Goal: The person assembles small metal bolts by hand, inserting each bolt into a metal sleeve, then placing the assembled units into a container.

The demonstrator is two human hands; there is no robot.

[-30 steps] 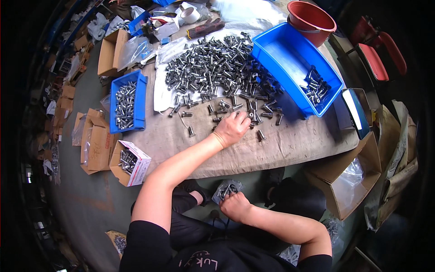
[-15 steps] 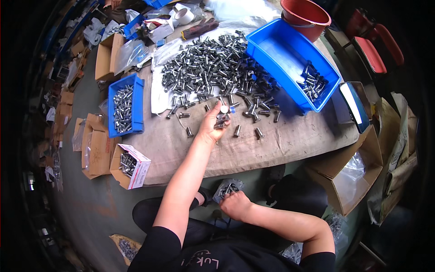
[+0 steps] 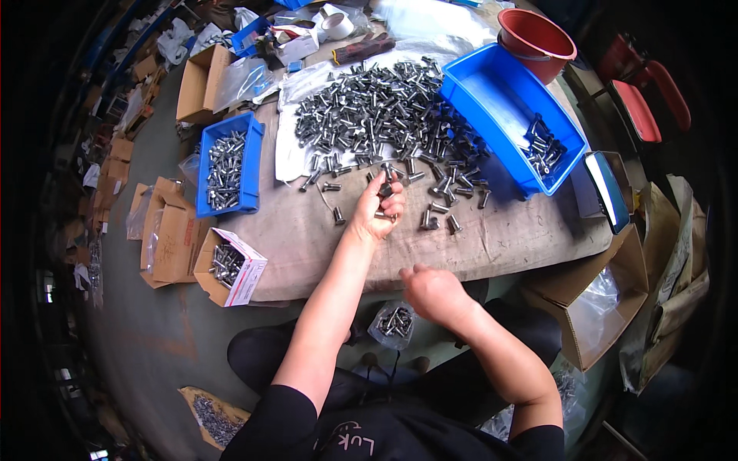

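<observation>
My left hand (image 3: pixel 375 209) is closed around a few metal bolts (image 3: pixel 387 188), just above the near side of a large pile of bolts (image 3: pixel 377 107). Loose bolts lie on the cloth-covered table around it. My right hand (image 3: pixel 437 295) hovers near the table's front edge with its fingers curled; whether anything is inside them is hidden. Below and to the left of that hand, a clear plastic bag (image 3: pixel 379 333) with several bolts in it sits between my knees.
A blue bin (image 3: pixel 500 92) holding some bolts tilts on the pile's right, beside a red bucket (image 3: pixel 538 38). At left stand a smaller blue bin (image 3: pixel 251 165) and an open carton (image 3: pixel 250 278), both holding bolts. A cardboard box (image 3: pixel 569 326) is at right.
My right hand has risen from the plastic bag toward the table's edge, leaving the bag uncovered. The left hand's fingers have curled further around its bolts. The whole view has shifted slightly.
</observation>
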